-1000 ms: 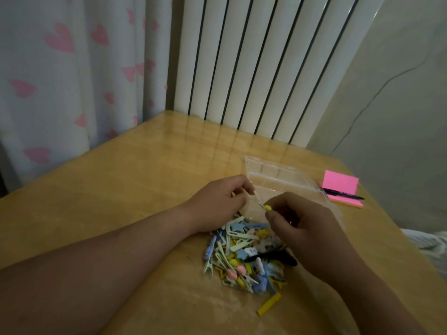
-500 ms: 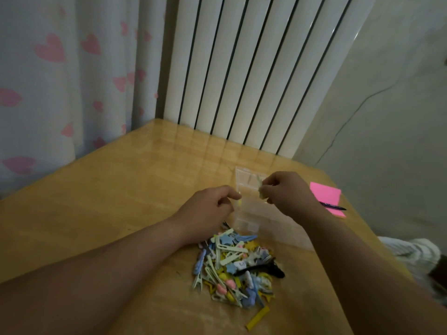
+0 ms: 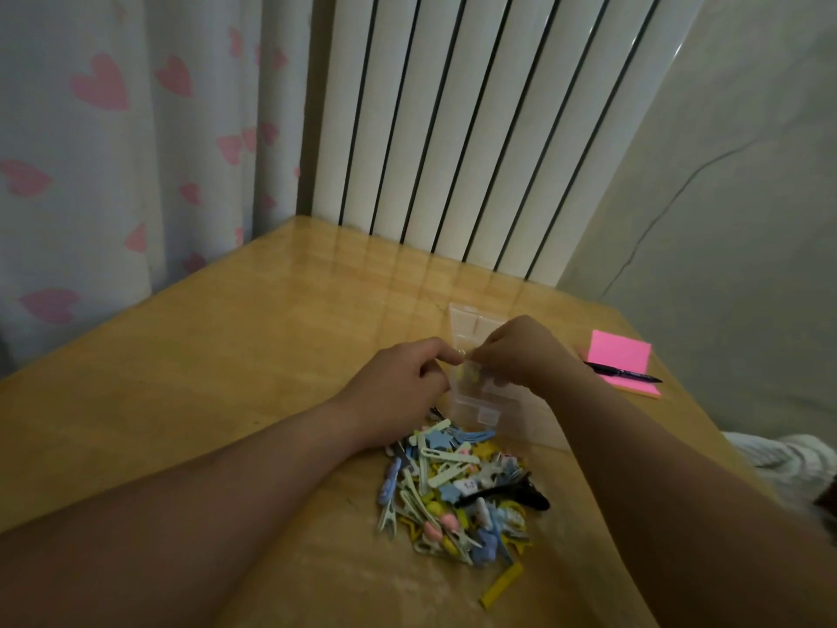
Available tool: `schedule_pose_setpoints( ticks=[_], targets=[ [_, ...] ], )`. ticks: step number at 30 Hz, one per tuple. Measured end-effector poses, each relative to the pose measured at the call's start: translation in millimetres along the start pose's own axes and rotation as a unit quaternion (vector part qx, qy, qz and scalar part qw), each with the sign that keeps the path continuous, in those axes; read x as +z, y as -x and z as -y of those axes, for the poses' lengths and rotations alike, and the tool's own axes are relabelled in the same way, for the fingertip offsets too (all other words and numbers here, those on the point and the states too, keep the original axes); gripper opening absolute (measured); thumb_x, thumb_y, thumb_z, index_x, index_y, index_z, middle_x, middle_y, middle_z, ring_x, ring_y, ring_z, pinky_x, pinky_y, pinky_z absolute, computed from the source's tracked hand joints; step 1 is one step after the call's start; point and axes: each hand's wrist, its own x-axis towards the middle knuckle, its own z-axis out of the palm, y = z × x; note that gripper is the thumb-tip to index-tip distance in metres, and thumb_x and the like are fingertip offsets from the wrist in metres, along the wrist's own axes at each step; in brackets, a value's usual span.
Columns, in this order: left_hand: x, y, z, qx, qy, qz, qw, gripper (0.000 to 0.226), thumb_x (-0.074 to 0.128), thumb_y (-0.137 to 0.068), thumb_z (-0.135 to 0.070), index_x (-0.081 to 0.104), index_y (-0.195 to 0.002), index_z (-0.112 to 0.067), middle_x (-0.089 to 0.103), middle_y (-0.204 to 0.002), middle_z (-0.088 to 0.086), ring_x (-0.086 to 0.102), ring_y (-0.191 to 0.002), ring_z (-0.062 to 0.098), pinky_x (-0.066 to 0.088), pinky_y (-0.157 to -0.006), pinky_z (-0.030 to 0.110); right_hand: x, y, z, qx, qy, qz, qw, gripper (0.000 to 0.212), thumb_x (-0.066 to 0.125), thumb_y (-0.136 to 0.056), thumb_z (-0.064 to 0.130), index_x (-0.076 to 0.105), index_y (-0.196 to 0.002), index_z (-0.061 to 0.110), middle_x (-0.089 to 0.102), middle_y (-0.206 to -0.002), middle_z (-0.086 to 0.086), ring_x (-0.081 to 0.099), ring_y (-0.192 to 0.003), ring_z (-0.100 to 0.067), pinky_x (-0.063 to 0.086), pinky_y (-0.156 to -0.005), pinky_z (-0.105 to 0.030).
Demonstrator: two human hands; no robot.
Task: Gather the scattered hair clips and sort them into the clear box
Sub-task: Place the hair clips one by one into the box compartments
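Note:
A heap of pastel hair clips (image 3: pixel 453 491) lies on the wooden table (image 3: pixel 226 378) just in front of me. One long black clip (image 3: pixel 516 494) lies on the heap's right side, and a single yellow clip (image 3: pixel 502 591) lies apart, nearer to me. The clear box (image 3: pixel 484 412) stands behind the heap. Over the box, my right hand (image 3: pixel 521 355) pinches a small yellow clip (image 3: pixel 472 371). My left hand (image 3: pixel 398 383) pinches the box's left edge, its fingertips touching those of the right hand. The hands hide much of the box's inside.
A pink sticky-note pad (image 3: pixel 622 367) with a black pen (image 3: pixel 627 373) on it lies at the table's right edge. A white radiator (image 3: pixel 475 151) and a heart-print curtain (image 3: pixel 113 151) stand behind the table. Striped fabric (image 3: pixel 788 464) shows off the right edge.
My right hand carried the small yellow clip from above the heap up over the clear box, then came left to meet my left hand's fingertips. The left hand stayed at the box's edge.

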Motion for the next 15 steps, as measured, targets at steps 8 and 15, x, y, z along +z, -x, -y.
schedule_pose_setpoints(
  ticks=[8,15],
  targets=[
    [1.0,-0.1,-0.4,-0.001,0.007,0.004,1.000,0.035,0.048,-0.106,-0.015,0.070,-0.129,-0.029,0.074,-0.103,-0.007,0.063,-0.068,-0.001,0.050,-0.058,0.017,-6.2,47.2,-30.0,-0.096,-0.157,-0.175,0.967,0.023,0.065,-0.101,0.037,0.081,-0.092,0.024,0.079,-0.082,0.011,0.069,-0.074,-0.002,0.051,-0.063,-0.029],
    [0.3,3.2,-2.5,0.007,-0.006,0.001,1.000,0.036,0.050,-0.105,-0.015,0.068,-0.130,-0.032,0.074,-0.102,-0.003,0.068,-0.077,0.017,0.064,-0.074,0.043,11.1,85.5,-60.0,-0.173,-0.177,-0.245,0.937,0.011,0.069,-0.099,0.030,0.076,-0.091,0.030,0.075,-0.086,0.017,0.065,-0.086,0.006,0.046,-0.072,-0.022]
  ],
)
